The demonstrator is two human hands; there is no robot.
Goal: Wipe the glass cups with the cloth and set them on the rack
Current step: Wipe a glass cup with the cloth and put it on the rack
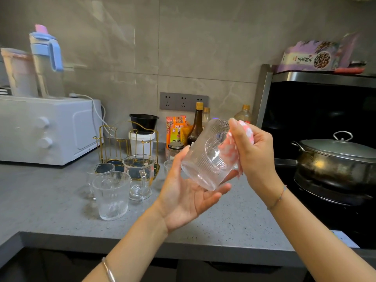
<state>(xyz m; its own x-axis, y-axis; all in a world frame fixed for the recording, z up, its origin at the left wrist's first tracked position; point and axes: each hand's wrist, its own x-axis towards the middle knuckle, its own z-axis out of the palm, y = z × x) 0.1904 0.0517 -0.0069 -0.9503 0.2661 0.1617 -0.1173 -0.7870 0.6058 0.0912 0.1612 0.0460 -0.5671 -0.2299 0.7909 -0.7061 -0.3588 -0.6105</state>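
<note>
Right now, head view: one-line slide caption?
Left hand holds ribbed glass cup; right hand holds pink cloth against it.

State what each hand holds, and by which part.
Left hand holds the glass cup around its lower end; right hand grips the bunched cloth against the cup's side.
</note>
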